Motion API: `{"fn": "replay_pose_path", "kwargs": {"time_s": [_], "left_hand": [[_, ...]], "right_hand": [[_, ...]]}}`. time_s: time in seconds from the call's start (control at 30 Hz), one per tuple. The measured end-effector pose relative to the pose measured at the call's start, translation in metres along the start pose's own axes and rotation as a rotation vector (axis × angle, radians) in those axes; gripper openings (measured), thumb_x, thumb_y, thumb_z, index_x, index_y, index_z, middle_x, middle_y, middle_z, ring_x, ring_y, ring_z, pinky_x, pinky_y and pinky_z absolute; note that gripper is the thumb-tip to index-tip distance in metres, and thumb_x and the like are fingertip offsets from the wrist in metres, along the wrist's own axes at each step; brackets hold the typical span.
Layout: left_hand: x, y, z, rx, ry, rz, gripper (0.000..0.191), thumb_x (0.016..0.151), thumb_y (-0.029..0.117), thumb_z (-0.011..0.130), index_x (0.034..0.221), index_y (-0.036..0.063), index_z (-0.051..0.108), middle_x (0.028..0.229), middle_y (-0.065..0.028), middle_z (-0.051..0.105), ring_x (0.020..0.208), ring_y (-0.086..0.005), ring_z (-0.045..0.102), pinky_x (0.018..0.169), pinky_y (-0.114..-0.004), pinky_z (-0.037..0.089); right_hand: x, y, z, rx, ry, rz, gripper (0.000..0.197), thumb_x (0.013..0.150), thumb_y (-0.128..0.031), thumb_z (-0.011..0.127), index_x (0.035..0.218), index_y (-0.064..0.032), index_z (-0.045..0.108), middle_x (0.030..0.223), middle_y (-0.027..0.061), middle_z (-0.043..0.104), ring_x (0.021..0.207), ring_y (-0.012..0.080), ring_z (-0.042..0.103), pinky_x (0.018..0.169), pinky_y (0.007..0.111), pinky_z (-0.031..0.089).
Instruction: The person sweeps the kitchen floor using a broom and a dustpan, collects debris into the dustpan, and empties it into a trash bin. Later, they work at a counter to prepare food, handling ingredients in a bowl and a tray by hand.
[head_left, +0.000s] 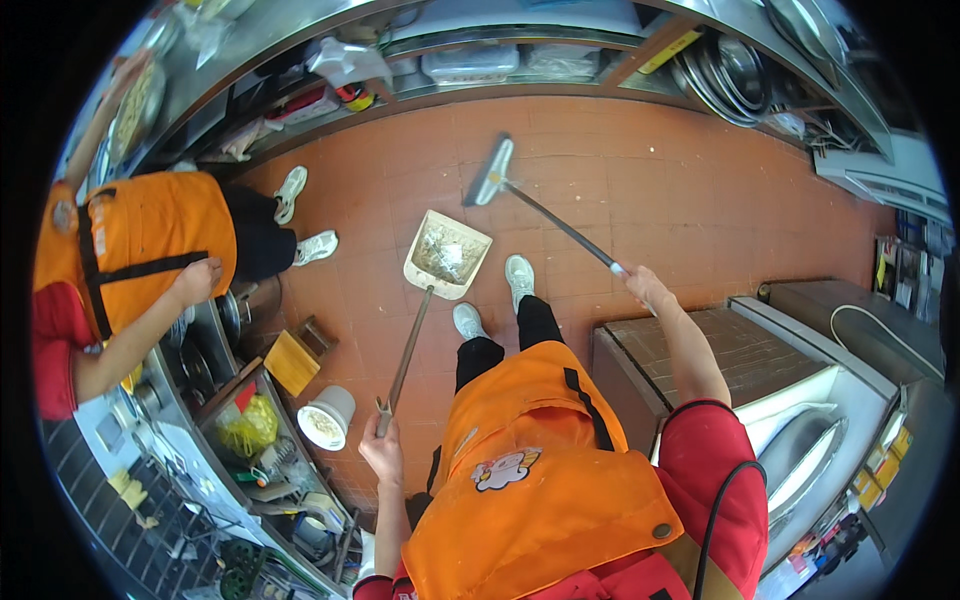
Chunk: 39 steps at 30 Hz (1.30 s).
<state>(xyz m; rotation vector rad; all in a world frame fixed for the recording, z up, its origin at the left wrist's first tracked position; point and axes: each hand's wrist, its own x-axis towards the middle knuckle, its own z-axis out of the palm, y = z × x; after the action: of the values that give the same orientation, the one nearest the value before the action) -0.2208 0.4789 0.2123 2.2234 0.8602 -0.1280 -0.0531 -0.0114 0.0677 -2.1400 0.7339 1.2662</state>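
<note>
My left hand grips the upper end of the long handle of a white dustpan, which rests on the tiled floor in front of my shoes. Dust and scraps lie in the pan, with a pale, shiny piece among them. In my right hand is the pole of a broom. The broom's wide head, grey and white with dark bristles, is slightly blurred and stands beyond the dustpan, a little to its right, apart from it. A few small pale crumbs are scattered on the floor to the right of the broom head.
A co-worker in an orange apron stands at the left by a steel counter. Near them are a wooden stool and a white bucket. Shelves with metal bowls run along the far side. A brown cabinet stands close at my right.
</note>
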Motion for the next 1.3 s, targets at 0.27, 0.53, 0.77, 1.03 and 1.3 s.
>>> {"fn": "replay_pose_path", "kwargs": {"time_s": [0.27,0.53,0.77,1.03,1.3], "left_hand": [[0.054,0.07,0.048,0.176,-0.16,0.149,0.028,0.071,0.01,0.063,0.093,-0.0065,0.061,0.073,-0.0227,0.062,0.067,-0.0279,0.063,0.061,-0.034,0.047],[0.093,0.129,0.092,0.197,-0.266,0.242,0.026,0.072,0.011,0.062,0.094,-0.0026,0.062,0.07,-0.0238,0.06,0.064,-0.0305,0.063,0.059,-0.036,0.047],[0.12,0.159,0.128,0.267,-0.282,0.383,0.024,0.071,0.01,0.061,0.092,-0.0028,0.062,0.067,-0.02,0.06,0.061,-0.022,0.063,0.058,-0.032,0.047],[0.131,0.192,0.155,0.438,-0.325,0.355,0.025,0.07,0.017,0.061,0.092,0.0057,0.065,0.07,-0.0226,0.059,0.068,-0.0374,0.06,0.064,-0.042,0.049],[0.128,0.199,0.163,0.486,-0.297,0.359,0.025,0.069,0.019,0.063,0.091,0.0079,0.065,0.068,-0.0219,0.06,0.067,-0.0381,0.06,0.065,-0.044,0.049]], "right_hand": [[-0.051,0.083,-0.035,0.506,-0.017,0.109,0.048,0.09,-0.025,0.046,0.135,-0.0193,0.032,0.053,0.0034,0.043,0.04,0.011,0.042,0.035,0.027,0.036],[0.002,0.042,-0.038,0.97,0.016,-0.002,0.05,0.09,-0.023,0.047,0.136,-0.0163,0.029,0.055,0.0019,0.041,0.039,0.0102,0.039,0.033,0.027,0.036],[0.015,0.042,0.007,0.88,-0.038,0.043,0.049,0.09,-0.022,0.045,0.136,-0.0169,0.03,0.05,0.0032,0.039,0.035,0.0112,0.037,0.031,0.029,0.035],[-0.097,0.072,-0.019,1.059,-0.044,0.184,0.05,0.088,-0.019,0.05,0.135,-0.0185,0.033,0.055,0.0006,0.043,0.04,0.0087,0.039,0.034,0.025,0.035],[-0.056,0.13,-0.09,-0.103,0.586,0.118,0.047,0.076,-0.009,0.055,0.121,-0.0058,0.043,0.081,0.0257,0.059,0.079,0.0422,0.057,0.067,0.047,0.046]]}}
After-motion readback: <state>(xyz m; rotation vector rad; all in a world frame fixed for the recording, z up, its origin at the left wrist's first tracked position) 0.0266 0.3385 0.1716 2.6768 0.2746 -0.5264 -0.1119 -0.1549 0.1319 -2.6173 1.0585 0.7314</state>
